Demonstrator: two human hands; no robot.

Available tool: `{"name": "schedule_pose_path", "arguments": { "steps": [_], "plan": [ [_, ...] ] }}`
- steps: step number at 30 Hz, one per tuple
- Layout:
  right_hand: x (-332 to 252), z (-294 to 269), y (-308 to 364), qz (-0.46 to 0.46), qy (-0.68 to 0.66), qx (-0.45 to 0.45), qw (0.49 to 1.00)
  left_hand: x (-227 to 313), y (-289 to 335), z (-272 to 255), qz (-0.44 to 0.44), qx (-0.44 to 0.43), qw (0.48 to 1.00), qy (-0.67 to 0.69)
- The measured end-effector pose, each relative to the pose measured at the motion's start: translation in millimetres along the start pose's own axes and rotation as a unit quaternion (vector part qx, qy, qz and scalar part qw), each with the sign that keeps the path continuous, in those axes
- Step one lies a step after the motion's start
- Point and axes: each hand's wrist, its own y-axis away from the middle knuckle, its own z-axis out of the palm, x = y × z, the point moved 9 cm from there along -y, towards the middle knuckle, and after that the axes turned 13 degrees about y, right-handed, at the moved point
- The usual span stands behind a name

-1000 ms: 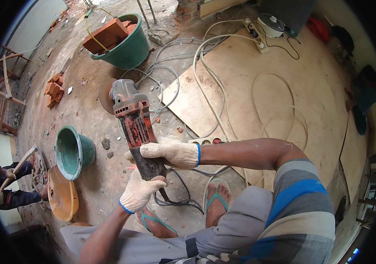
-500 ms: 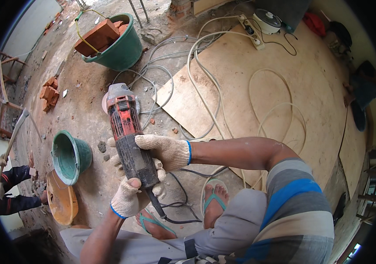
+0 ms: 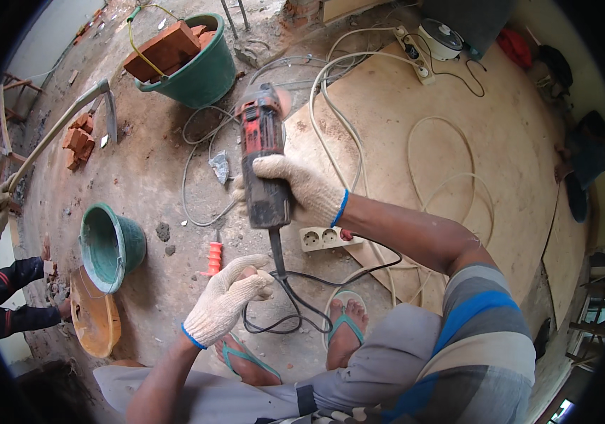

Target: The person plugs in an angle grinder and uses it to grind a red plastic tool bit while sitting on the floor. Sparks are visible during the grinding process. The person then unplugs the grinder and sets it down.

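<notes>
My right hand [image 3: 306,189], in a white knit glove with a blue cuff, grips the black body of a red and black angle grinder [image 3: 265,159]. The tool stands head away from me; its disc shows blurred at the far end. From its rear a black power cord [image 3: 277,253] drops into loops on the floor. My left hand [image 3: 228,300], gloved alike, is off the grinder with its fingers curled closed beside the cord; whether anything is in them is hidden. A red-handled tool [image 3: 214,257] lies on the floor just beyond it.
A white socket strip [image 3: 320,239] lies right of the cord. Beyond are a green bucket of bricks [image 3: 193,81], a green bucket [image 3: 113,244], a yellow basin [image 3: 95,321] and a wooden sheet [image 3: 514,134] with cables. At left, another person's gloved hands [image 3: 2,205] hold a hoe [image 3: 62,124].
My left hand has let go of the grinder. My right hand has carried it right and away from me, uncovering the red-handled tool and socket strip. The other person's hoe has risen.
</notes>
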Motion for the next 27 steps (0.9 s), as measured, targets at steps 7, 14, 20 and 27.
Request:
{"name": "schedule_pose_path", "arguments": {
  "steps": [7,14,20,27],
  "plan": [
    [-134.1,-199.2,7.1,-0.108,0.405,0.374,0.827,-9.8,15.6,-33.7,-0.007,0.064,0.98,-0.186],
    [-195.4,-275.9,47.8,0.013,0.727,0.541,0.422,-23.6,12.8,-25.5,-0.069,-0.011,0.96,-0.271],
    [-190.9,-274.8,18.7,-0.011,0.809,0.509,0.293,-28.9,1.5,-28.4,0.022,-0.038,0.916,-0.398],
    [-158.4,-279.2,13.2,-0.065,0.834,0.47,0.283,-61.0,10.5,-41.5,0.005,-0.053,0.873,-0.486]
  ]
}}
